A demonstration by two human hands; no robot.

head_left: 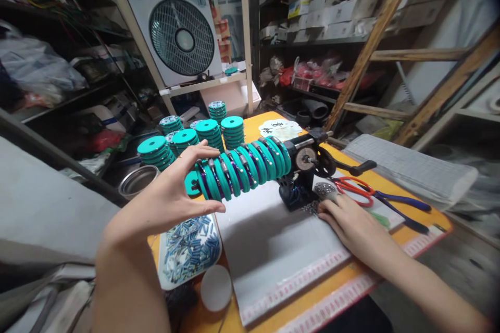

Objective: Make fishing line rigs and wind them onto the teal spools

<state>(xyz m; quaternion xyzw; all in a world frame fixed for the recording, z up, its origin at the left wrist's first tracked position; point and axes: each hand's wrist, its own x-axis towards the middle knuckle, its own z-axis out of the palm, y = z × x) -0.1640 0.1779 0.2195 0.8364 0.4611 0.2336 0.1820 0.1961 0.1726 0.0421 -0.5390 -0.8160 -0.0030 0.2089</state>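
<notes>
My left hand [183, 182] is curved around the left end of a row of teal foam spools [244, 169], thumb below and fingers above. Dark line and small metal pieces are wound between the spools. The row sits on the shaft of a black hand-cranked winder [299, 177], its crank [357, 167] pointing right. Beside the winder's base, my right hand [347, 221] has its fingers closed at a small pile of tiny metal parts [310, 208]; what they pinch is hidden. A heap of shiny metal pieces [325, 190] lies just behind those fingers.
Stacks of teal spools [209, 135] stand behind my left hand, near a metal bowl [138, 179]. A white tray [162, 270] of small bluish pieces and a round white lid [216, 287] sit at left. Orange-handled scissors [355, 190] and blue-handled pliers [404, 202] lie right.
</notes>
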